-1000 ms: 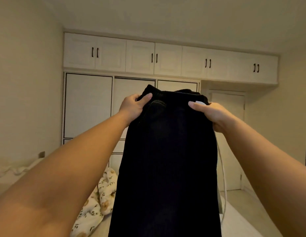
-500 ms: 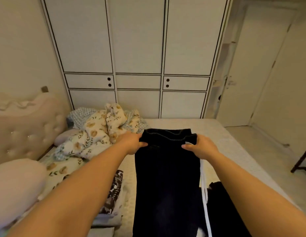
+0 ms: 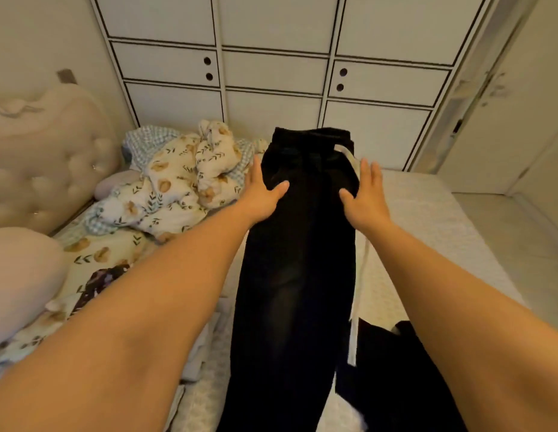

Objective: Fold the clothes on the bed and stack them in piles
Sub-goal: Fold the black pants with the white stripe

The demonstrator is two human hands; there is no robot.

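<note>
Lying lengthwise on bed (image 3: pixel 427 219), black trousers (image 3: pixel 296 275); left hand (image 3: pixel 262 190), right hand (image 3: pixel 363 194), flat, fingers straight, pressing them

The black trousers (image 3: pixel 298 263) run off the bottom edge, so their leg ends cannot be seen. Right of the trousers, a second dark garment (image 3: pixel 393 378) is partly covered by the right forearm and also cut by the bottom edge; its kind cannot be told. Left of the trousers, the left forearm hides most of a patterned dark cloth (image 3: pixel 100 280).
</note>
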